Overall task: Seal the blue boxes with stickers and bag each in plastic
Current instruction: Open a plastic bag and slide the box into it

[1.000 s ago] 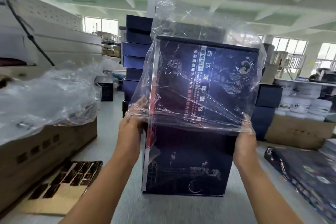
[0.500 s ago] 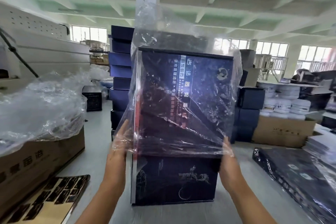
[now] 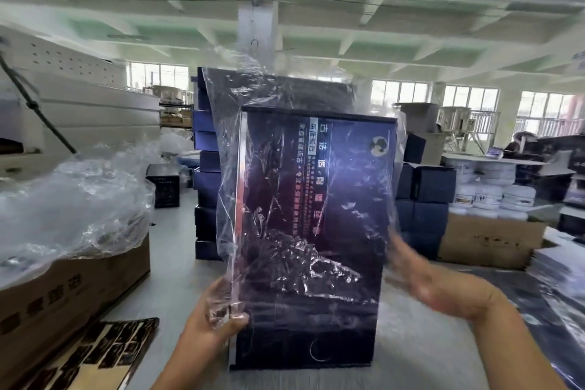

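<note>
Blue box (image 3: 316, 199), lower-left edge between left fingers (image 3: 232, 324)

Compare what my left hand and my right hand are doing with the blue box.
The left hand pinches the plastic bag against the lower left edge of the blue box; the right hand grips nothing, fingers straight beside the right edge. The left hand is sharp; the right hand is motion-blurred. Both flank the box's lower half.

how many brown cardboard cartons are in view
2: the left carton, heaped with clear plastic; the right carton, by the white tubs. Others may be hidden behind the held blue box.
</note>
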